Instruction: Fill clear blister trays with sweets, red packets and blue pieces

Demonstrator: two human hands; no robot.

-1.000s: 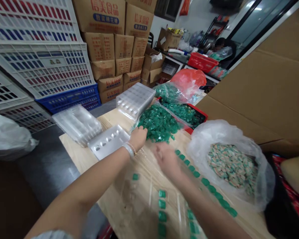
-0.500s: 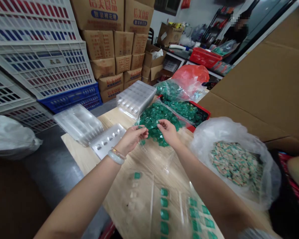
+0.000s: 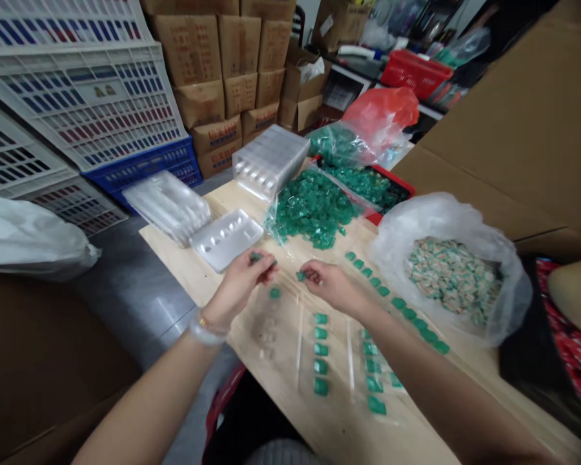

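Note:
Green pieces show between the closed fingers of my left hand [image 3: 252, 274], above the left end of a clear plastic tray [image 3: 297, 349]. My right hand [image 3: 324, 281] pinches one green piece [image 3: 301, 276] at its fingertips, just right of my left hand. In the tray's left column sits a single green piece [image 3: 274, 293]; columns to the right hold several more. A large pile of green pieces [image 3: 314, 203] lies on clear plastic beyond my hands. An angled row of green pieces [image 3: 409, 313] runs past my right forearm.
Stacked clear trays [image 3: 167, 205] and a single white-looking tray [image 3: 226, 239] lie at the left, more stacked trays [image 3: 268, 160] behind. A bag of wrapped pieces [image 3: 452, 274] stands right. Crates [image 3: 97, 97] and cartons [image 3: 237, 58] are stacked beyond the wooden table [image 3: 174, 255].
Both hands have drawn back from the pile toward the tray, with green pieces now visible in their fingers. The view has tilted down, showing more of the tray and the angled row.

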